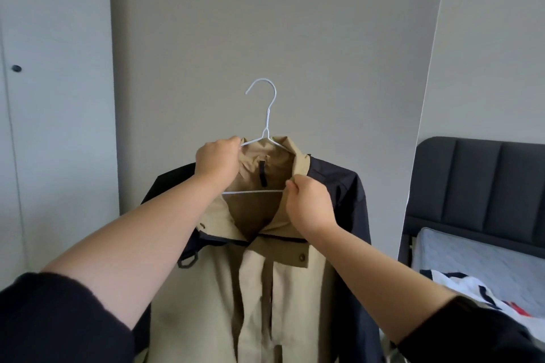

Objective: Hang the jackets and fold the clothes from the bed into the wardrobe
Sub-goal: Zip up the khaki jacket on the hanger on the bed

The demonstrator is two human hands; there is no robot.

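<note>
The left hand [218,160] has its fingers curled around the left shoulder of a white wire hanger [267,127], gripping it with the collar edge. The right hand [309,203] pinches the collar's right edge, seemingly together with the hanger's horizontal bar. The tan-and-navy jacket [265,274] hangs from the hanger in front of the grey wall, between both hands, its long axis vertical, hook pointing up and curling left. The wardrobe [56,97] stands closed at left. At right, the bed [472,256] holds a white patterned garment [477,289].
</note>
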